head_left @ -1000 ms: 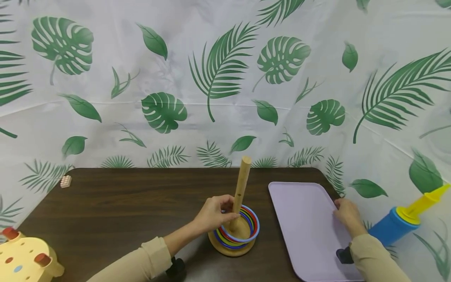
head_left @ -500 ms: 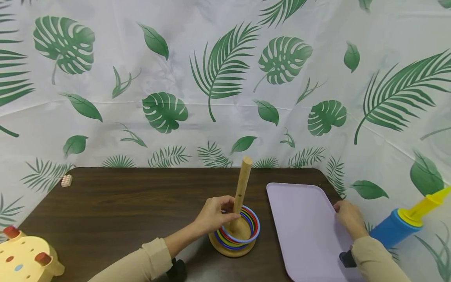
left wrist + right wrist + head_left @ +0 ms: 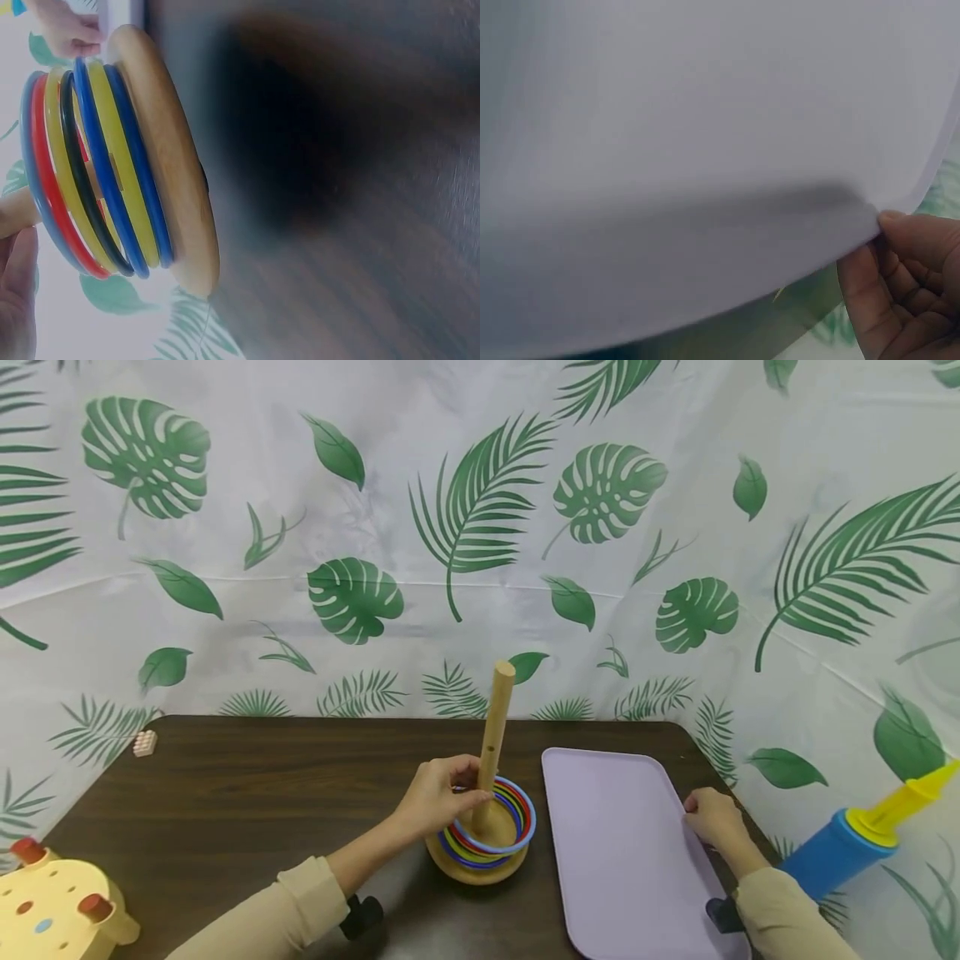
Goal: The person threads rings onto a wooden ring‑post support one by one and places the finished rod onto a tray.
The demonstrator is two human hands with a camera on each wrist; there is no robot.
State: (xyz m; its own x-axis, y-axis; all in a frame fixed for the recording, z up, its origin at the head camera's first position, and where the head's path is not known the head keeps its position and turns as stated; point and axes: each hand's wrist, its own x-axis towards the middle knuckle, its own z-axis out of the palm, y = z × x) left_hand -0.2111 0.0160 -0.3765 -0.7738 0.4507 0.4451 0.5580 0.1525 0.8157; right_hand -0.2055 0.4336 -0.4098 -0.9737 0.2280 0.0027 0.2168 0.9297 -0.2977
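In the head view my left hand [image 3: 435,795] grips a wooden post [image 3: 495,718] between thumb and fingers. The post rises, leaning slightly, from a round wooden base [image 3: 480,878]. Several colored rings [image 3: 124,165], light blue, red, yellow, green and blue, are stacked around the post over the base. To the right is a pale lilac tray [image 3: 615,843]. My right hand [image 3: 716,825] pinches its right rim, thumb on top and fingers curled beneath, as the right wrist view shows. The tray's near right part is hidden behind my sleeve and wrist camera.
A cream toy [image 3: 60,902] with red pegs stands at the left front. Near the table's [image 3: 300,777] back left corner sits a small pale block [image 3: 145,743]. A blue pump [image 3: 832,853] with a yellow nozzle is at the right, by the leaf-printed cloth [image 3: 420,485] behind.
The ring stand has moved left and slightly away with my left hand. The tray has slid left with my right hand on its rim.
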